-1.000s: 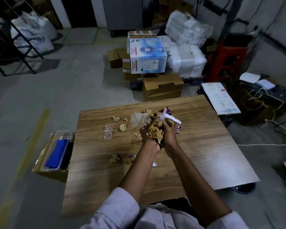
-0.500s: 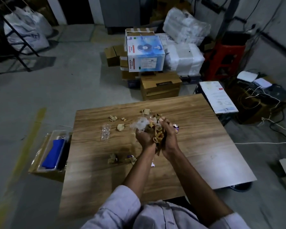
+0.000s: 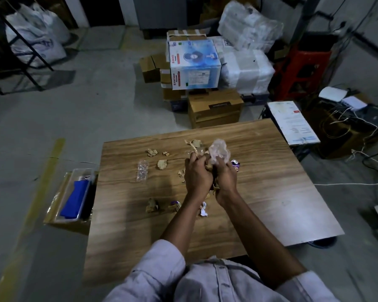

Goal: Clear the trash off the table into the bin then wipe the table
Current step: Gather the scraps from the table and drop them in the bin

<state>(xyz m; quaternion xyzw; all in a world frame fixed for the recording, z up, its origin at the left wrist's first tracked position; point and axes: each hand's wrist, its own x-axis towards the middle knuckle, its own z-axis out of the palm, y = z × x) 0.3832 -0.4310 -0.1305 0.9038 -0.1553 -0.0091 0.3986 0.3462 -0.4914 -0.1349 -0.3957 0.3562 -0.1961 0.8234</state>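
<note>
- Left hand [image 3: 198, 173] and right hand [image 3: 226, 177] cupped tight round trash wad [image 3: 218, 152] over worktop [image 3: 271, 192], so nothing drops.
- Loose scraps [image 3: 162, 164] lie left and near of them.
- Floor box [image 3: 52, 216] at left: probably the bin.

A: How many pieces lie loose on the table [image 3: 260, 192]?
B: Six brown paper scraps [image 3: 152, 152] [image 3: 165, 153] [image 3: 162, 164] [image 3: 194, 143] [image 3: 180, 172] [image 3: 152, 205] that I can make out, two purple wrappers [image 3: 236, 165] [image 3: 175, 204], one clear plastic piece [image 3: 142, 171], one white scrap [image 3: 203, 211].
A: And hands?
B: Two, left hand [image 3: 198, 174], right hand [image 3: 226, 177], gripping one bundle of trash [image 3: 219, 150].
</note>
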